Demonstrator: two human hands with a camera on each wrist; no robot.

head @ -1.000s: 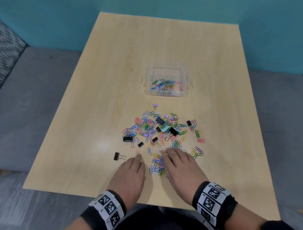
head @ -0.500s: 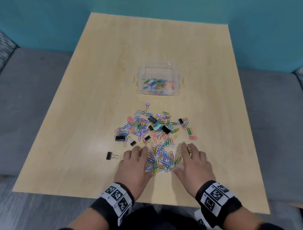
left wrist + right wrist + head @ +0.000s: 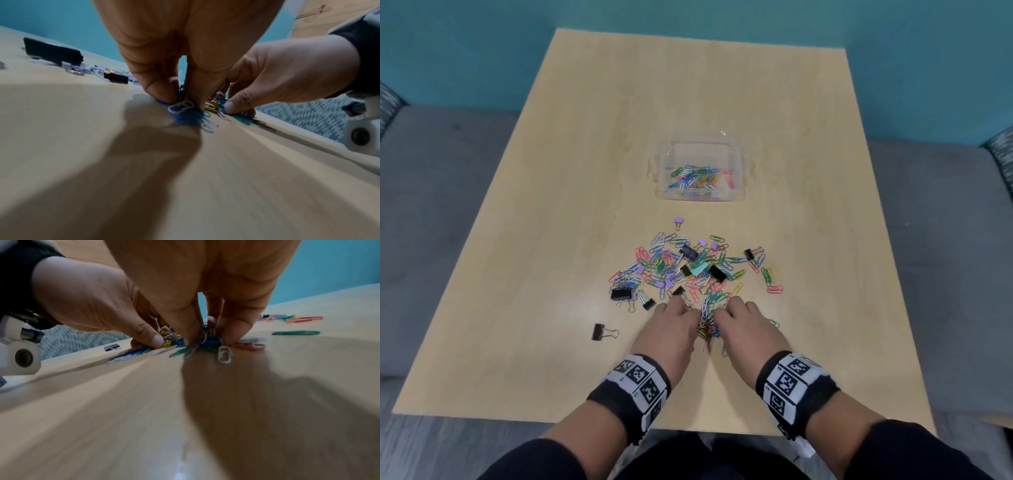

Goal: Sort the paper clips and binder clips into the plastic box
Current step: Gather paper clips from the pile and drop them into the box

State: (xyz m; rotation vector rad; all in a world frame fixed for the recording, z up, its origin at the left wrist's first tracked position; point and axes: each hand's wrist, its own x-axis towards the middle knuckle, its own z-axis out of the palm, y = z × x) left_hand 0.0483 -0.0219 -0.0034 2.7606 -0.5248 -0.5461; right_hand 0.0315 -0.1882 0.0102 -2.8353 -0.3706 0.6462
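The head view is bright and clear, but both wrist views are blurry, with dark shadows on the bench (image 3: 61, 146) below each hand.

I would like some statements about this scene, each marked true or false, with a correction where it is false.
1. Both hands squeeze one bunch of paper clips between them. True.
2. The plastic box holds binder clips only. False: only paper clips show inside.
3. A black binder clip lies alone, to the left of the left hand. True.
4. The right hand hovers over the box. False: it is at the bunch, near the table edge.
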